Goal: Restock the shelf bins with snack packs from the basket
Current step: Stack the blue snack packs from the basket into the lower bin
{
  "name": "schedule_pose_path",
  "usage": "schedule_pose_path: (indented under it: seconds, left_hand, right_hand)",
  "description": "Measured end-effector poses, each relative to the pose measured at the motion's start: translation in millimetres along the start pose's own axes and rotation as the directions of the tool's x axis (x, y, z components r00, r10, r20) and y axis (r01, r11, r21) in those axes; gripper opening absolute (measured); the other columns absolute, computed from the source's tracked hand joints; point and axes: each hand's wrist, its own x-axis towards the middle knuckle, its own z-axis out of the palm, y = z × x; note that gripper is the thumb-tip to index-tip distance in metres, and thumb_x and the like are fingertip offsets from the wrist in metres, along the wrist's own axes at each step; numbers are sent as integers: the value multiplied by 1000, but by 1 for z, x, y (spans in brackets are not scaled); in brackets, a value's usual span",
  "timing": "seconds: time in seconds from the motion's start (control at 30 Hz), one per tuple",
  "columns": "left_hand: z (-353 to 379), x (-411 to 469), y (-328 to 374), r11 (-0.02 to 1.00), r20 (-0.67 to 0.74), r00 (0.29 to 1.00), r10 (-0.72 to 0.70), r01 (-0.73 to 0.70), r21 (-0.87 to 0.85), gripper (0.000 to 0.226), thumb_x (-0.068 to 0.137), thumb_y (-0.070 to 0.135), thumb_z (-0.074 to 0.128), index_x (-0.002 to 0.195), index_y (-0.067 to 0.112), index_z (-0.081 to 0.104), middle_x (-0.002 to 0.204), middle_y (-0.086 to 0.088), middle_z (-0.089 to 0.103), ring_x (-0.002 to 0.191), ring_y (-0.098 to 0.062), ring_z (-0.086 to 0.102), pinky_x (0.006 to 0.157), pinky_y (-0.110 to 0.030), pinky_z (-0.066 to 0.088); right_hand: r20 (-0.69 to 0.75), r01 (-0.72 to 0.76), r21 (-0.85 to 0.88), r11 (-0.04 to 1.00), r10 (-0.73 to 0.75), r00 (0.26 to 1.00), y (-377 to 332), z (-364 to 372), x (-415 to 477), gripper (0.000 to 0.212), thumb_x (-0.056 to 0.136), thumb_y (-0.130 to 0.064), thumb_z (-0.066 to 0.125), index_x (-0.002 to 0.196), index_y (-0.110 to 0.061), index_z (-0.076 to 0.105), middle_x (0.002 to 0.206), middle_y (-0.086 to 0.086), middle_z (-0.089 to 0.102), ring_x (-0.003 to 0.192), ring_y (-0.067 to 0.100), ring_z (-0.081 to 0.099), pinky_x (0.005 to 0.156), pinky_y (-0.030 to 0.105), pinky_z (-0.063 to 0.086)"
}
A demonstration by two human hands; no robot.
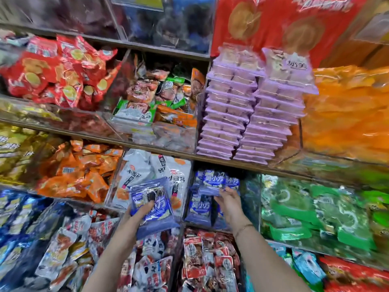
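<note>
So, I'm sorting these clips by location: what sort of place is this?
Probably a snack shop or supermarket aisle. Shelves hold clear bins heaped with wrapped snacks, purple packs stand in neat stacks, and the left hand and right hand each hold blue packs at a matching bin.

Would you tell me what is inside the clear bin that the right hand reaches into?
Blue snack packs, like those the right hand grips, stand in the clear bin. The hand and the front packs hide its back and floor.

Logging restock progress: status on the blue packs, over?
Left hand holds blue stack. Right hand grips blue packs at matching bin. No obstruction seen.
</note>
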Motion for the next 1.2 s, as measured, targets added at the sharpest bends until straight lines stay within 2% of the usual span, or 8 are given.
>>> schedule_pose_path:
  seconds: [0.1, 0.2, 0.33, 0.5, 0.6, 0.73, 0.97, 1.2]
  left_hand:
    - [-6, 6, 1, 998, 14, 998, -60, 60, 12, 107, 25, 69, 87, 119, 31, 52, 125, 1, 55, 117, -26, 55, 106, -54, 37]
    - [-12, 11, 1, 993, 5, 994, -112, 112, 29, 118, 37, 70, 84, 139, 31, 41, 141, -3, 48, 127, -29, 49, 107, -56, 36]
    - [-13, 15, 1, 988, 19, 989, -150, 149, 47, 125, 39, 70, 83, 144, 24, 36, 144, -4, 46, 128, -28, 48, 109, -54, 33]
    - [-8, 15, 4, 991, 48, 990, -129, 127, 42, 124, 28, 64, 88, 135, 18, 47, 128, -6, 62, 121, -28, 55, 108, -54, 36]
    - [-7, 14, 6, 990, 29, 990, -135, 133, 52, 137, 30, 64, 87, 146, 18, 32, 140, -8, 51, 129, -30, 47, 110, -55, 32]
    - [-3, 9, 13, 992, 48, 992, -116, 113, 61, 140, 31, 60, 89, 148, 14, 28, 136, -11, 54, 122, -28, 54, 108, -50, 37]
    - [3, -2, 17, 988, 55, 989, -136, 132, 80, 110, 55, 50, 81, 146, 12, 33, 122, -8, 65, 102, -24, 67, 73, -34, 51]
    - [3, -11, 24, 984, 122, 986, -112, 92, 155, 107, 49, 61, 85, 140, 22, 43, 134, -2, 56, 113, -19, 60, 99, -42, 45]
  right_hand:
    - [-45, 17, -21, 1000, -18, 999, -8, 25, 20, 27, 93, 7, 48, 78, -14, 40, 83, 6, 49, 74, 16, 52, 86, 35, 49]
    - [-53, 47, -187, 981, -58, 997, -9, 44, 30, 28, 93, 6, 45, 76, -14, 39, 89, 10, 49, 75, 22, 51, 91, 39, 49]
    - [-4, 176, -700, 693, -250, 968, -6, 47, 40, 7, 92, -10, 56, 93, -4, 59, 110, 19, 59, 102, 32, 58, 98, 45, 43]
    - [148, 255, -822, 509, -243, 959, -2, 24, 34, 44, 94, -24, 54, 134, -5, 50, 137, 14, 38, 124, 30, 43, 101, 27, 34]
    - [146, 273, -753, 598, -253, 956, 0, 14, 17, 47, 93, -24, 56, 136, -7, 47, 137, 8, 40, 131, 27, 39, 108, 34, 33]
    - [151, 293, -632, 718, -256, 955, 13, 4, -26, 28, 93, -22, 57, 118, -12, 56, 110, 1, 57, 99, 14, 54, 83, 18, 39]
    - [346, 496, -479, 725, -363, 865, 26, 27, -113, 5, 90, -27, 61, 86, -28, 57, 86, -9, 61, 78, -3, 56, 65, 2, 40]
    - [485, 468, -485, 739, -218, 847, 40, 63, -155, 20, 85, -36, 67, 96, -29, 52, 87, -14, 56, 81, 3, 56, 71, 11, 43]
